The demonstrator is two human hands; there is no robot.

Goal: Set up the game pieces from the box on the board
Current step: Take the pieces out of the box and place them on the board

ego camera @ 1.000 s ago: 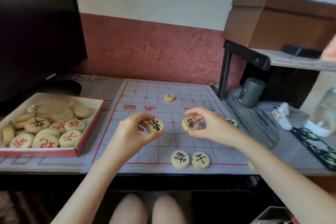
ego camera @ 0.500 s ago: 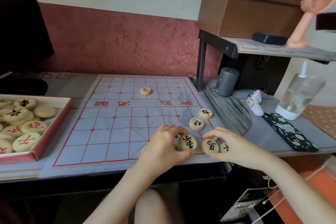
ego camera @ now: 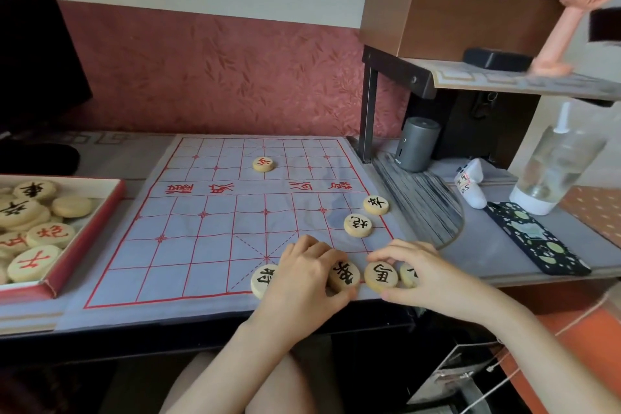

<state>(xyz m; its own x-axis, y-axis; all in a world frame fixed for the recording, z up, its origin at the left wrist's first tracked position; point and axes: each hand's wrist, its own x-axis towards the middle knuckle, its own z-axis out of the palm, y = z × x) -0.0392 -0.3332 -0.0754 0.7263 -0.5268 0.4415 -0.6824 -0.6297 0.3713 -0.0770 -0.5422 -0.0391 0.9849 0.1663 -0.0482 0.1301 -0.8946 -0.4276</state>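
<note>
The cloth board [ego camera: 208, 232] with red grid lines lies on the desk. My left hand [ego camera: 302, 276] pinches a round wooden piece with a black character [ego camera: 346, 276] at the board's near edge. My right hand [ego camera: 423, 276] holds another black piece [ego camera: 381, 277] just to its right, also down on the near row. A black piece [ego camera: 263, 279] peeks out left of my left hand, and one more [ego camera: 408, 274] lies under my right fingers. Two black pieces [ego camera: 358, 224] [ego camera: 376, 205] sit near the right edge. A red piece [ego camera: 262, 164] sits on the far half.
The red-rimmed box [ego camera: 84, 245] with several pieces stands at the left. A shelf stand [ego camera: 369, 104], grey cylinder [ego camera: 418, 148], folding fan [ego camera: 420, 202], spray bottle [ego camera: 554, 165] and patterned phone [ego camera: 534, 239] crowd the right. A dark monitor [ego camera: 37, 44] is at the far left.
Both hands came down from mid-board to the near edge, each carrying its piece, and now rest them on the near row. The view has swung to the right.
</note>
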